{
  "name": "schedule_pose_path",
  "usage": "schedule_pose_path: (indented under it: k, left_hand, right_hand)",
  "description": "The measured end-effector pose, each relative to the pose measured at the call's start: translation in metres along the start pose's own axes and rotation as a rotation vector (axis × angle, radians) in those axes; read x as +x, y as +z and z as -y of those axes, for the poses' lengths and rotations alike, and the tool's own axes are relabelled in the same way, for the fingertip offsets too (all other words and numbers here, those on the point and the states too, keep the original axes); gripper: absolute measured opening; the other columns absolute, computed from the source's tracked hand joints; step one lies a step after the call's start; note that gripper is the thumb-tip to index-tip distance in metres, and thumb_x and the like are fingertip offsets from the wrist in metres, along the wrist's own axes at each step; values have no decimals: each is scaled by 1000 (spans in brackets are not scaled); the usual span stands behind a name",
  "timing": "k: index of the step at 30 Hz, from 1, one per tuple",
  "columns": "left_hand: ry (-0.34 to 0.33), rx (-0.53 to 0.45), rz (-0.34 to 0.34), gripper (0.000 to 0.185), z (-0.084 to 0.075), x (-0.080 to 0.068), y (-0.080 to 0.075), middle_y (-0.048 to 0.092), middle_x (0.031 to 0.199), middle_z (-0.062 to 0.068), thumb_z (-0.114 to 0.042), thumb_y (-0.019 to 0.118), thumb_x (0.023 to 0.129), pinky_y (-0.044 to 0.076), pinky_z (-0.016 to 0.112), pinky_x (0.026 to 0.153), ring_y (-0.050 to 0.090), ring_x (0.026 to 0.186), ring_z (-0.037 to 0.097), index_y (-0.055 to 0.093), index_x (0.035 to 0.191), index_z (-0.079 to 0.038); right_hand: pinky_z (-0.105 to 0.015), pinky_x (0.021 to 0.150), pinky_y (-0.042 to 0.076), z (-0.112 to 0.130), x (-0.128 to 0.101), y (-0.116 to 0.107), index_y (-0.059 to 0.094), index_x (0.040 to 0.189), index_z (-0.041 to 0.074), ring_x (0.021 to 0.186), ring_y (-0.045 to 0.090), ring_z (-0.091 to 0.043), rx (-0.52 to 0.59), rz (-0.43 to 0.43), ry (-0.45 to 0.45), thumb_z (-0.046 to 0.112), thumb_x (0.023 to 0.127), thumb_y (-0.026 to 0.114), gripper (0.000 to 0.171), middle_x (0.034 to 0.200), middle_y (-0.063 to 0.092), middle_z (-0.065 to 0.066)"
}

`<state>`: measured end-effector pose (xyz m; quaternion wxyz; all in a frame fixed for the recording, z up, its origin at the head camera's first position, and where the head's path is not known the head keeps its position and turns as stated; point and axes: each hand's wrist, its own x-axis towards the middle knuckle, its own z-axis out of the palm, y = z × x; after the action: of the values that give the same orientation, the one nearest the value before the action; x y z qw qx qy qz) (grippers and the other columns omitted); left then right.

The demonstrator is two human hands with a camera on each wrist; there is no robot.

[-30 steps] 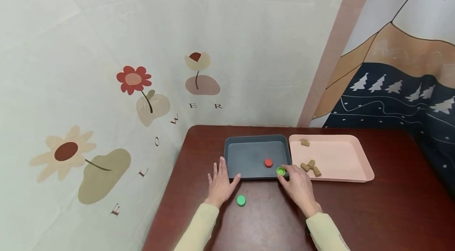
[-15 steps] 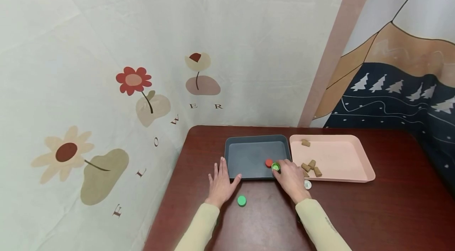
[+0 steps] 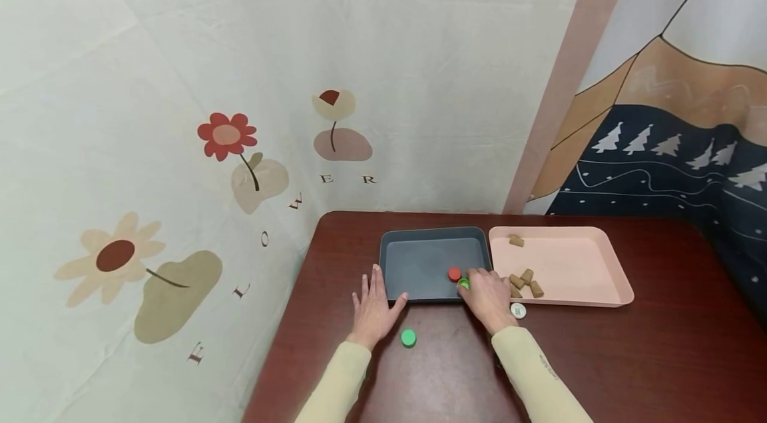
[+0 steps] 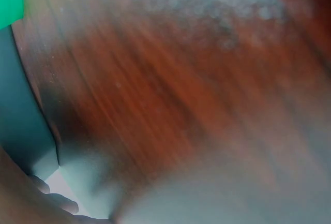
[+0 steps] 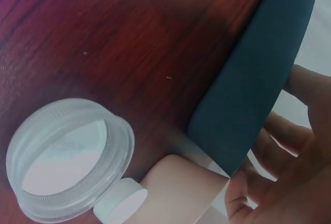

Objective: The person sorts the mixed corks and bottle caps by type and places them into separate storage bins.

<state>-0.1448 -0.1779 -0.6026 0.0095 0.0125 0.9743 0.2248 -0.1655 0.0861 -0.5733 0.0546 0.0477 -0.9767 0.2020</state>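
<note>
Carefully, a person's right hand (image 3: 490, 296) leans over the near right corner of a dark tray (image 3: 419, 270), its grip pinching a lime-green cap (image 3: 464, 282) between thumb and fingers. The cap sits inside the tray, just beside a red cap (image 3: 455, 274); whether it touches the tray floor cannot be told. At the tray's near left corner, the left hand (image 3: 373, 310) lies with fingers spread, grasping nothing.

Next to the tray's right edge on the worktop (image 3: 671, 343), a pink tray (image 3: 581, 266) carries five brown corks (image 3: 536, 289), one by its far left corner and the others bunched toward the near left.

Progress appears partial. Judged from the layout, the corks and the red cap look placed, while the lime-green cap is within its tray but not yet released. Outside both trays, and seemingly left over, are a green cap (image 3: 409, 338), off the dark tray's near edge, and a white cap (image 3: 518, 310) just beside the pink tray's near left corner. Visible in the right wrist view, a clear ridged lid (image 5: 70, 159) also rests on the worktop.
</note>
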Motion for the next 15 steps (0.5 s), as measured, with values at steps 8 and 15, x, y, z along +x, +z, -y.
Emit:
schedule_pose_path:
  k: [8, 15]
  left_hand:
    - [6, -13, 1, 101, 0, 0, -1, 13, 173, 11, -68, 50, 99, 15, 73, 116, 13, 157, 41, 12, 166, -4]
    - [8, -5, 2, 100, 1, -1, -1, 12, 173, 11, -69, 49, 99, 15, 73, 117, 13, 157, 41, 12, 166, -4]
  right_hand:
    - [-62, 85, 47, -7, -9, -8, 74, 119, 3, 108, 63, -44, 76, -93, -17, 25, 90, 81, 37, 118, 69, -19]
    - [-63, 91, 46, -15, -26, -22, 73, 122, 3, 113, 62, -44, 174, -227, -26, 22, 91, 81, 37, 121, 68, -19]
